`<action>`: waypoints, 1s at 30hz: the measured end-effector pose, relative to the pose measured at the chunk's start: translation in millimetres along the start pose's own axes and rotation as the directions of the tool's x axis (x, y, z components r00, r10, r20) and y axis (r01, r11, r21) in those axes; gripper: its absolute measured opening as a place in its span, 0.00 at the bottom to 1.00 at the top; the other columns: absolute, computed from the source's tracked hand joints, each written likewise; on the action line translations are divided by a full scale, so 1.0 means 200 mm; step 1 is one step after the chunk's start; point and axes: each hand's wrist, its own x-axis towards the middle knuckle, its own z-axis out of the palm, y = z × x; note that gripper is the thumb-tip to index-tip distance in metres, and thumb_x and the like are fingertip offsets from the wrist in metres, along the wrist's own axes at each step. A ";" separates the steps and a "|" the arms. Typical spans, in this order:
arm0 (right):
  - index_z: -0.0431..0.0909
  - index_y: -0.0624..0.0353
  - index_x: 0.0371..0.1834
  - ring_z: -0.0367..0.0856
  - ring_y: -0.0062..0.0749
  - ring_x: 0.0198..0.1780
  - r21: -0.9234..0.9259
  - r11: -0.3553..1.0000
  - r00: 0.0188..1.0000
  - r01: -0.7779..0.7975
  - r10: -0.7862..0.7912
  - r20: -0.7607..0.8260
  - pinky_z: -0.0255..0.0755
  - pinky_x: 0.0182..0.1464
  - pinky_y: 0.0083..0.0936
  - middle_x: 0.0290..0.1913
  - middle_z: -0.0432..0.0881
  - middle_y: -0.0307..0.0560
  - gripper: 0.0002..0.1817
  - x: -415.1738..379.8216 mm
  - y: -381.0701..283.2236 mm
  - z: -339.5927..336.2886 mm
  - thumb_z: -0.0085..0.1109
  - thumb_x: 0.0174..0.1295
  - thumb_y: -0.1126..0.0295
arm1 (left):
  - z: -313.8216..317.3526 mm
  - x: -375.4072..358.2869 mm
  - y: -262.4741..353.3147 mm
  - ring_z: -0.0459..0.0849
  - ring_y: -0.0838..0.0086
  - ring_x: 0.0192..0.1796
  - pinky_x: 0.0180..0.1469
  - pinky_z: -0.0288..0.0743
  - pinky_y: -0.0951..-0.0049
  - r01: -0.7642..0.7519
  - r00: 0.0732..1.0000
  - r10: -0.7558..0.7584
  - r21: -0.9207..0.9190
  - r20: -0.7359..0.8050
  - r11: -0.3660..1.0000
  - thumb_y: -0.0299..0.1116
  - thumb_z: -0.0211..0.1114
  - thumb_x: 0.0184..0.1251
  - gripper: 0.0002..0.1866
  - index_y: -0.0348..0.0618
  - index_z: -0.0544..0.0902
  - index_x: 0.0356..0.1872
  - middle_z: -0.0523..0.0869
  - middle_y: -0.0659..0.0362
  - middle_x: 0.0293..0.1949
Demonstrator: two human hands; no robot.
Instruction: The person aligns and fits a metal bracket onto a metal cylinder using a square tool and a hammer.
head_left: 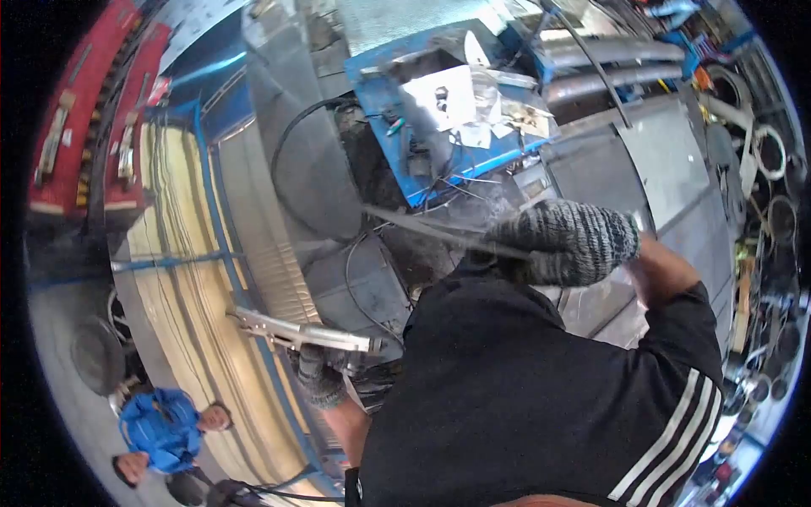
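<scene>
My right hand (568, 242), in a grey-and-black knit glove, is closed in front of my chest. A long, thin grey strip (422, 226), blurred along its length, runs from it toward the left; its kind cannot be made out. Lower left, my gloved left hand (319, 372) has its fingers closed round a long silvery metal piece (304, 332) with a slotted, jointed look. That piece lies above a corrugated yellowish sheet (279, 262). The fingertips of both hands are partly hidden.
A blue workbench (397, 165) ahead carries a white box (441, 97), papers and tools. Dark cables (279, 152) loop across the grey metal plates. Two people in blue (160, 427) are at the lower left. Red racks (63, 127) stand far left; metal rings (770, 152) line the right.
</scene>
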 end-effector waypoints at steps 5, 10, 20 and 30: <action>0.80 0.63 0.63 0.87 0.27 0.38 0.313 0.887 0.866 -0.339 0.424 -0.264 0.80 0.44 0.30 0.38 0.89 0.46 0.22 -0.36 0.60 -0.10 0.60 0.74 0.58 | 0.82 0.35 -0.03 0.85 0.71 0.37 0.41 0.81 0.70 -0.088 0.901 -0.141 0.492 0.410 0.866 0.38 0.72 0.67 0.14 0.35 0.86 0.44 0.88 0.56 0.35; 0.82 0.57 0.61 0.87 0.36 0.36 0.245 0.838 0.775 -0.488 0.545 -0.319 0.78 0.41 0.33 0.35 0.89 0.50 0.22 -0.79 1.34 -0.15 0.56 0.76 0.52 | 1.51 0.32 -0.61 0.85 0.77 0.38 0.44 0.79 0.73 0.122 0.850 -0.382 0.571 0.361 0.812 0.37 0.67 0.74 0.12 0.40 0.87 0.48 0.89 0.63 0.36; 0.84 0.57 0.53 0.85 0.60 0.44 0.257 0.579 0.253 -0.774 0.654 -0.713 0.78 0.48 0.47 0.41 0.87 0.63 0.23 -1.36 2.05 0.09 0.50 0.76 0.50 | 2.31 0.85 -2.21 0.85 0.64 0.41 0.44 0.79 0.63 -0.221 0.579 -0.603 0.817 0.549 0.532 0.48 0.61 0.74 0.20 0.43 0.84 0.53 0.88 0.53 0.42; 0.83 0.58 0.52 0.85 0.60 0.42 0.542 0.190 -0.113 -0.819 0.872 -0.477 0.78 0.46 0.48 0.45 0.87 0.59 0.19 -1.18 1.72 0.53 0.49 0.76 0.56 | 3.14 1.86 -2.85 0.88 0.53 0.40 0.43 0.80 0.51 -0.804 0.324 -0.792 0.592 0.517 0.058 0.64 0.58 0.67 0.31 0.42 0.86 0.46 0.89 0.43 0.41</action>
